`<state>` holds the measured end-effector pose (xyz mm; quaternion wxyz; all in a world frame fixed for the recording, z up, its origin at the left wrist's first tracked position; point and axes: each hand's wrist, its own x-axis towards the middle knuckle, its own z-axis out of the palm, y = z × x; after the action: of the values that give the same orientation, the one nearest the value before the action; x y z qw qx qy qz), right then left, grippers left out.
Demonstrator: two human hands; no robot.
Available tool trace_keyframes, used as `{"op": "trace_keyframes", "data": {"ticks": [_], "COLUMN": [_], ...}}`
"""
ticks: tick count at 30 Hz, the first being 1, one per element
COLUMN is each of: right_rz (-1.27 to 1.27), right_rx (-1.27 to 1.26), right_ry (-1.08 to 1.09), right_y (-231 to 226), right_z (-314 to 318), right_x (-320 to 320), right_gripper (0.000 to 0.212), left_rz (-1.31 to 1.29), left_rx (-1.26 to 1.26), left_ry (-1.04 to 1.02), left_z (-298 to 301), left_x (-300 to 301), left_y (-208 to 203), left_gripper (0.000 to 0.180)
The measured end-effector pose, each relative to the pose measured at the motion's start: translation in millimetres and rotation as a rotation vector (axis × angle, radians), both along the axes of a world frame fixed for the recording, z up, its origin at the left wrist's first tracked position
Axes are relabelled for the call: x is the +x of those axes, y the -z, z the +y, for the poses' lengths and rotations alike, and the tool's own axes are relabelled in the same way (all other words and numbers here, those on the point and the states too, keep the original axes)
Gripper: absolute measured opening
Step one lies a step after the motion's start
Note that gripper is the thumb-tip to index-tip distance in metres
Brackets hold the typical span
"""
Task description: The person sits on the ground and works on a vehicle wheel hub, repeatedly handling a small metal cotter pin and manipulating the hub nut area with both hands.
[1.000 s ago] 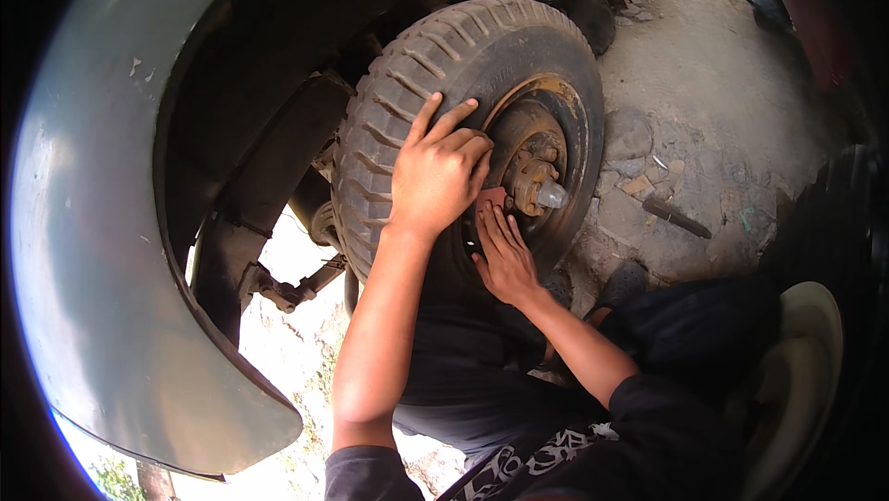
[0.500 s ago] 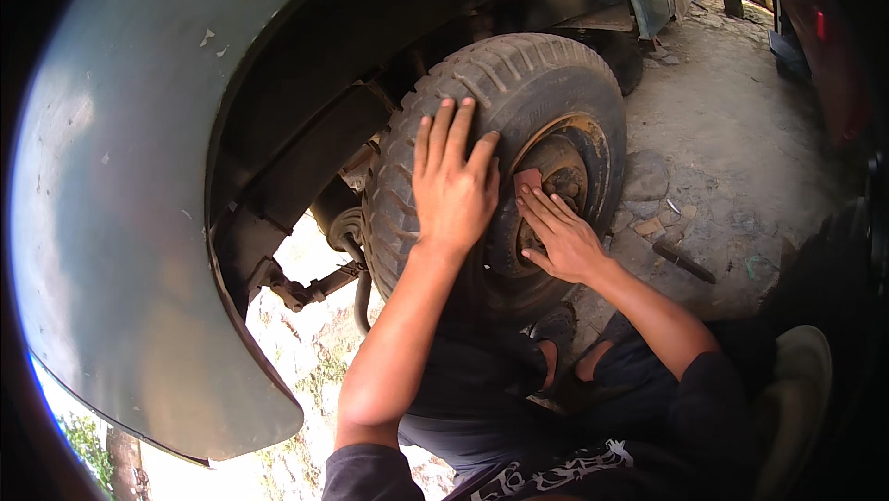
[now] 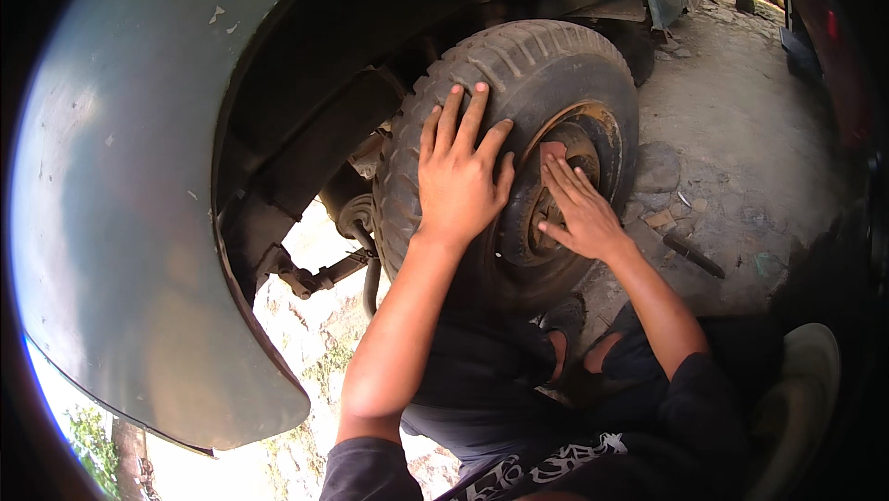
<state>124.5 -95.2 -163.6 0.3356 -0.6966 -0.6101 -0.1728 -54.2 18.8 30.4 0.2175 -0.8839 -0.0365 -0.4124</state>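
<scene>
Wheel point(image 3: 574, 84), 1: left hand point(image 3: 460, 184) splayed on tread point(image 3: 400, 154), right hand point(image 3: 585, 217) flat over 1 reddish sheet point(image 3: 553, 149)

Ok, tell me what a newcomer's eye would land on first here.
Probably the big treaded tyre at the centre of the view, with the left hand spread over its tread. Next, the small reddish piece under the fingertips of the right hand, at the rusty wheel rim. The broad grey-green fender filling the left side would likely stand out too.
</scene>
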Motion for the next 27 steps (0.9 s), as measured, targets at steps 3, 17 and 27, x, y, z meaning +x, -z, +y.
{"op": "trace_keyframes", "data": {"ticks": [3, 17, 27], "right_rz": [-0.068, -0.116, -0.101], "right_rx": [-0.027, -0.056, 0.041], "right_ry": [-0.099, -0.213, -0.165], "right_y": [12.4, 15.2, 20.9], "right_z": [14.3, 19.7, 9.5], "right_x": [-39.5, -38.2, -30.1], "right_gripper": [0.1, 0.074, 0.066], "left_rz": [0.009, 0.046, 0.074], "left_rx": [-0.013, 0.0, 0.019], "left_ry": [-0.01, 0.006, 0.041], "left_z": [2.2, -0.4, 0.2], "left_x": [-0.4, 0.6, 4.5], "left_y": [4.5, 5.3, 6.9], "left_gripper": [0.038, 0.021, 0.021]}}
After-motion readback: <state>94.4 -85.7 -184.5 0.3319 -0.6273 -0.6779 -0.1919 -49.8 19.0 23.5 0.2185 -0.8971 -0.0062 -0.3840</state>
